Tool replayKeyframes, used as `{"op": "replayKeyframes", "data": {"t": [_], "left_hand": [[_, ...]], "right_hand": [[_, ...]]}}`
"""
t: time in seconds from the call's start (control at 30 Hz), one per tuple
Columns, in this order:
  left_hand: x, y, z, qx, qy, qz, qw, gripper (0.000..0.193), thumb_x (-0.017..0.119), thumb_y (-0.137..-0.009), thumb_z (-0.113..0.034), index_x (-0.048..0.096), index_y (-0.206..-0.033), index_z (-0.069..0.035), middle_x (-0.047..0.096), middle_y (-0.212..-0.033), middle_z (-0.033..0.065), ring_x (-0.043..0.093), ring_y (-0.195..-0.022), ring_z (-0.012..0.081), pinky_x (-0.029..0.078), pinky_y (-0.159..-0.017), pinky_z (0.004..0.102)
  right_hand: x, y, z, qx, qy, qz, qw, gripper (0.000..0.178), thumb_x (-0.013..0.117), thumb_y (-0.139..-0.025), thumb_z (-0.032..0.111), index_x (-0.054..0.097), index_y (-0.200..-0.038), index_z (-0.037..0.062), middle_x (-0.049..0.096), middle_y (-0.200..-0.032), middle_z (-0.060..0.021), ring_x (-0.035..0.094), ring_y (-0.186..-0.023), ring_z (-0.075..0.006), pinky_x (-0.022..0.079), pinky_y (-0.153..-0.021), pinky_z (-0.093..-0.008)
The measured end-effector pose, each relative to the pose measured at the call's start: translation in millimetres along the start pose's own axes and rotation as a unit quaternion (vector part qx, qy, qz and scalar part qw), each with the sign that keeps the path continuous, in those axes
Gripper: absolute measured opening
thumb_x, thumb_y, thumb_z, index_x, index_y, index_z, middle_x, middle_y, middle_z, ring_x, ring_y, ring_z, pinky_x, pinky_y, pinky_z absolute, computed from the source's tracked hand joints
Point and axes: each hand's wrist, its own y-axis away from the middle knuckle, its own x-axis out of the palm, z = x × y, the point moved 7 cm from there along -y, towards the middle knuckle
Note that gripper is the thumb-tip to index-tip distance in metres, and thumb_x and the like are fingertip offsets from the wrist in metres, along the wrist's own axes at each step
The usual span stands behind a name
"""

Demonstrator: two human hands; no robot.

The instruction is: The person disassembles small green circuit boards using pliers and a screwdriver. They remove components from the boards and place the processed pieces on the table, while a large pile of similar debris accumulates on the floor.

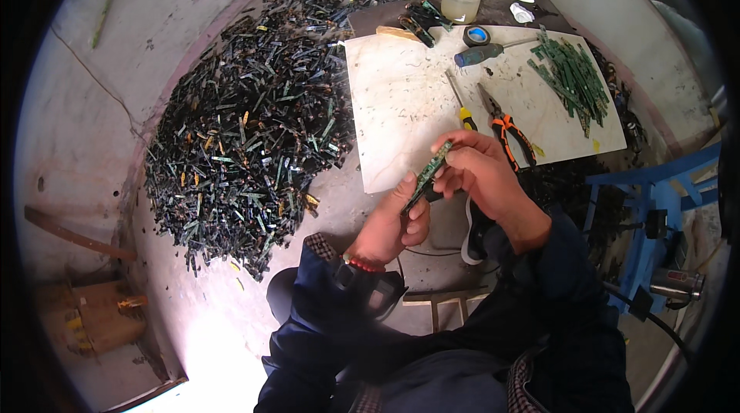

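Observation:
A narrow green circuit board strip (pixel 428 176) is held aslant between my two hands, in front of the near edge of a white board (pixel 385 135). My left hand (pixel 388 222) is closed around its lower end, with a red bead bracelet at the wrist. Thumb and fingers of my right hand (pixel 487 176) pinch the upper end. Just beyond the hands lie pliers (pixel 510 135) with orange and black handles. A screwdriver (pixel 465 115) with a yellow and black handle is beside them. Several similar green strips (pixel 574 78) are piled on the board's right side.
A large heap of dark strips (pixel 247 128) covers the floor at left. Toward the board's far side are a blue-handled screwdriver (pixel 479 55), a tape roll (pixel 476 35) and a plastic cup of cloudy liquid (pixel 461 5). A blue chair-like frame (pixel 647 182) stands right.

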Motion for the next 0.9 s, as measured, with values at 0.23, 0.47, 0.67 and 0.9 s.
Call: {"op": "replayKeyframes", "data": {"t": [0.23, 0.47, 0.67, 0.9], "left_hand": [[-9, -10, 0, 0.004, 0.047, -0.062, 0.997, 0.053, 0.043, -0.098, -0.054, 0.039, -0.064, -0.015, 0.034, -0.052, -0.0008, 0.026, -0.041, 0.0114, 0.020, -0.041, 0.0264], [-17, -10, 2, 0.001, 0.041, -0.067, 0.997, 0.052, 0.039, -0.100, -0.053, 0.040, -0.067, -0.013, 0.035, -0.054, 0.0004, 0.030, -0.043, 0.0124, 0.024, -0.044, 0.0264], [-29, -10, 6, 0.006, -0.015, -0.104, 0.994, 0.051, 0.039, -0.099, -0.055, 0.041, -0.070, -0.013, 0.037, -0.055, 0.0002, 0.030, -0.044, 0.0117, 0.025, -0.043, 0.0264], [-34, -7, 4, 0.020, -0.031, -0.123, 0.992, 0.052, 0.043, -0.097, -0.057, 0.042, -0.070, -0.013, 0.037, -0.056, -0.0001, 0.031, -0.045, 0.0110, 0.024, -0.042, 0.0247]], "right_hand": [[-52, 13, 56, -0.239, 0.565, -0.239, 0.753, 0.022, 0.071, -0.080, 0.020, 0.067, -0.094, 0.0034, 0.064, -0.079, -0.0104, 0.063, -0.069, -0.0214, 0.049, -0.060, -0.0335], [-34, 4, 40, -0.151, 0.746, -0.215, 0.611, 0.032, 0.071, -0.079, 0.033, 0.061, -0.087, 0.0038, 0.065, -0.083, -0.0133, 0.064, -0.076, -0.0343, 0.050, -0.062, -0.0445], [-34, -2, 34, -0.172, 0.692, -0.232, 0.662, 0.026, 0.065, -0.085, 0.028, 0.059, -0.088, 0.0025, 0.064, -0.082, -0.0146, 0.063, -0.073, -0.0345, 0.048, -0.063, -0.0437], [-64, 28, 55, -0.139, 0.368, -0.125, 0.911, 0.031, 0.063, -0.092, 0.017, 0.061, -0.115, -0.0038, 0.054, -0.076, 0.0045, 0.045, -0.069, -0.0026, 0.037, -0.058, -0.0208]]}}
